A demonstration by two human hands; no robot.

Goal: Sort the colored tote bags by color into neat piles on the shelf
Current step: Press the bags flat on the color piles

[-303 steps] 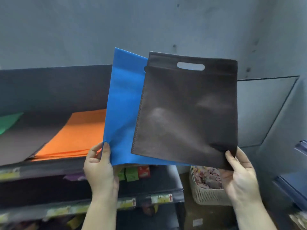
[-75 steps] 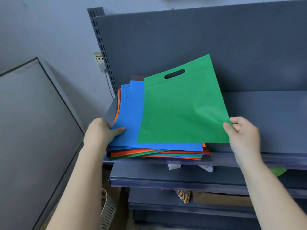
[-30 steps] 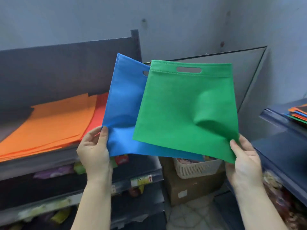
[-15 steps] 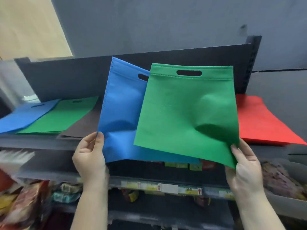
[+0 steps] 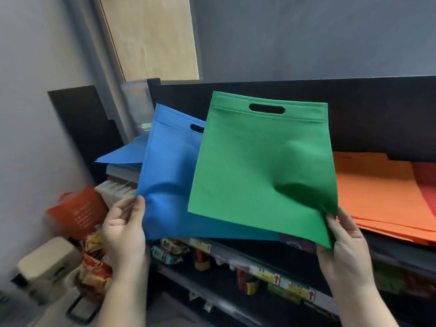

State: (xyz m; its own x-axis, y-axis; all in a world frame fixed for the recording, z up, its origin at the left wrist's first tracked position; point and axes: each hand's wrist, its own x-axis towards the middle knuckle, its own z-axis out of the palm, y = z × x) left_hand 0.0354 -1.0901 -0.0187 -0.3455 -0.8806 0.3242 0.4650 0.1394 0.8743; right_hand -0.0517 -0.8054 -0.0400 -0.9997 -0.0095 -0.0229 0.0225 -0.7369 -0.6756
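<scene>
At the far left a pale box-like object (image 5: 44, 267) sat low near the floor, blurred; above it stood an orange-red basket (image 5: 79, 214), its contents not readable, and beside that a heap of yellow and red snack packets (image 5: 95, 263). The left hand (image 5: 123, 234) rose from below with the forearm upright, palm turned inward; its thumb lay pressed along the lower left edge of the blue tote bag (image 5: 169, 185) with the other fingers curled behind the cloth, so it pinched that bag and held it up, tilted slightly to the left, handle slot uppermost. Behind the bag's left edge a blue pile (image 5: 125, 154) lay flat at the left end of the shelf (image 5: 382, 249), one corner jutting past the end. The green tote bag (image 5: 262, 168) stood in front of the blue one, overlapping its right part, upright with its slot at the top and a deep dent near its lower right corner; there the right hand (image 5: 344, 251) pinched it, thumb on the front face, fingers hidden behind, wrist angled up from the lower right. Further right an orange pile (image 5: 375, 192) lay flat on the shelf, and a red pile (image 5: 427, 185) touched its right side at the frame's edge. Under the shelf a lower tier (image 5: 236, 267) held small packets behind price labels.
</scene>
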